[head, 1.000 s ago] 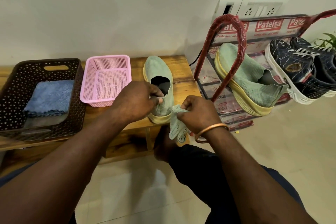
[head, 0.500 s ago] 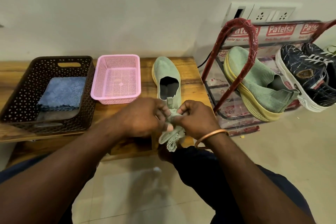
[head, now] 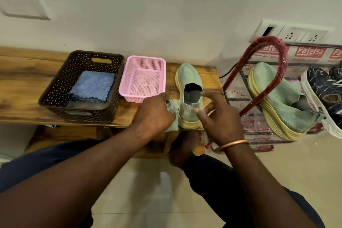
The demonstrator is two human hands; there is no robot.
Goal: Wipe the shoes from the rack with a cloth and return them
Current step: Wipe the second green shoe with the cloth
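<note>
Green shoe (head: 188, 83) on desk (head: 27, 83), heel at near edge. Left hand (head: 153, 114) fingers grip bunched green cloth (head: 173, 108) against heel's side. Right hand (head: 220, 118) fingers spread, hold nothing; contact with shoe unclear, blurred. Risk: 1 unbraced sideways wipe shoves shoe off edge onto floor (head: 148, 200).

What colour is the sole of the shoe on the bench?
Pale yellow sole under the mint-green knit shoe; head view shows it best.

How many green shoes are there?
2. One green shoe stands on the bench; its mate lies tilted on the red rack. Others may be hidden.
</note>
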